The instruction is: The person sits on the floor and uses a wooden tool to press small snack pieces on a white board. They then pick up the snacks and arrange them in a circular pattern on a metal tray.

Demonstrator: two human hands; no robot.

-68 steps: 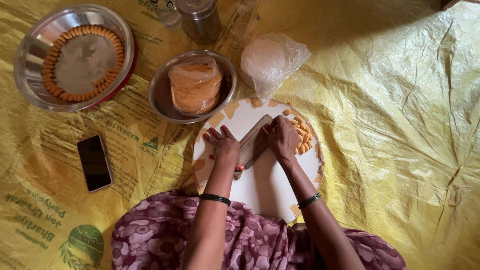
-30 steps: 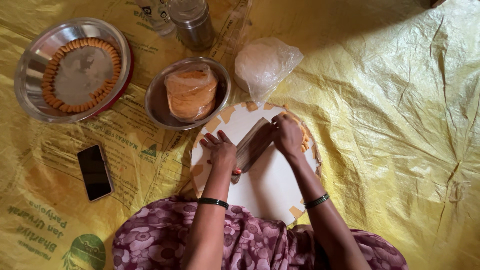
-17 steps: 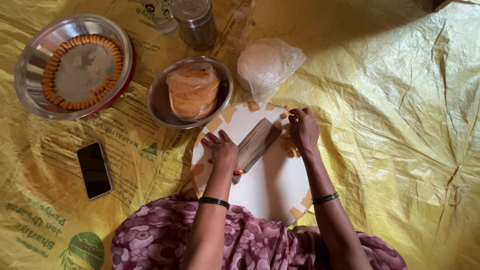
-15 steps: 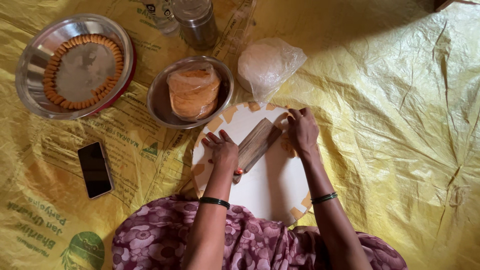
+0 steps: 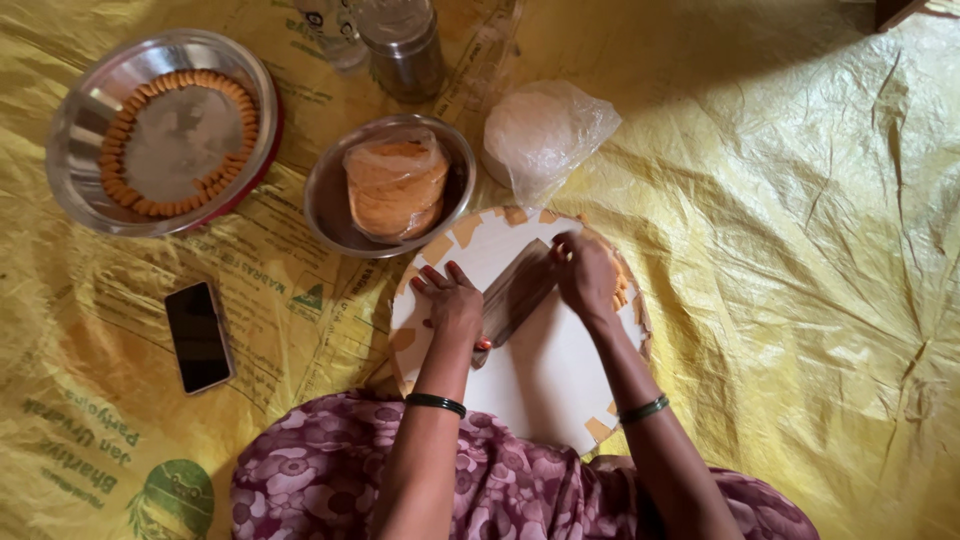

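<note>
Head view looks straight down on a person seated on a yellow plastic sheet (image 5: 800, 250), both hands resting on a flat metal blade (image 5: 515, 292) that lies slantwise across a round white board (image 5: 545, 375). Her left hand (image 5: 452, 300) presses flat on the blade's near end, and her right hand (image 5: 588, 275) curls over the far end, beside small orange pieces (image 5: 622, 285) at the board's rim. Just beyond the board sit a steel bowl (image 5: 330, 200) of stacked orange dough and a wide steel plate (image 5: 90, 110) ringed with orange pieces, a dark phone (image 5: 198, 336) to the left.

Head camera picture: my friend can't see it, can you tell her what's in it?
Two hands, left hand and right hand, press a flat brown tool on a round white board over a yellow sheet. Nearby sit a metal bowl of orange dough, a steel plate and a phone.
</note>
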